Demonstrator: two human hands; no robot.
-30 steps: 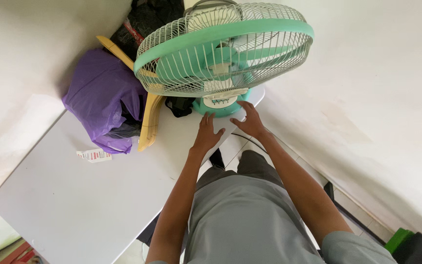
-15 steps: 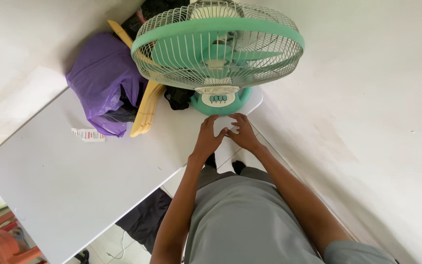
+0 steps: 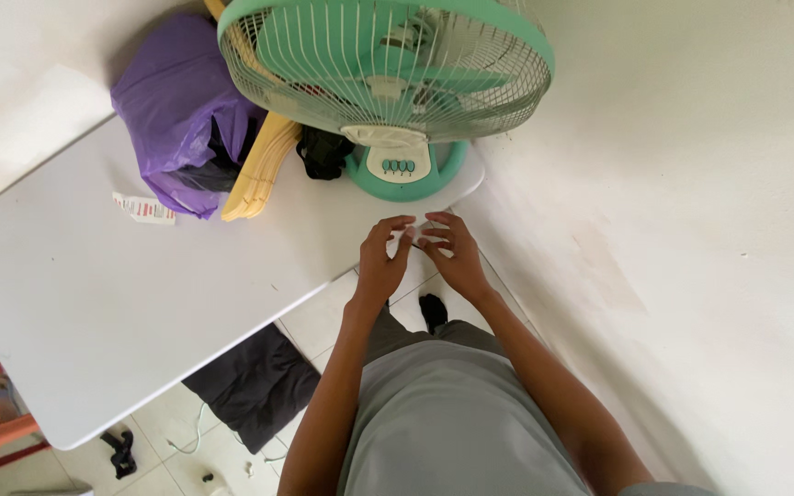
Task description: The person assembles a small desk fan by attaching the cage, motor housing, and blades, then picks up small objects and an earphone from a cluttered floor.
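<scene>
Here, both hands are meeting at the near edge of the white table, just in front of the green fan. The left hand and right hand are facing each other, fingertips touching or nearly so. The fingers are curling inward as if pinching something small and pale between them — too small to identify, so I cannot tell what, if anything, is being gripped.

The fan is lying straight ahead of the fingers, away from the body, its round base with a row of buttons standing near the fingertips but apart from them. Neither hand is touching it. The right hand is sitting slightly nearer the base — the left a touch further back. The grille is tilting over the base toward the person.

Left of the fan: a purple bag, yellow hangers.
</scene>
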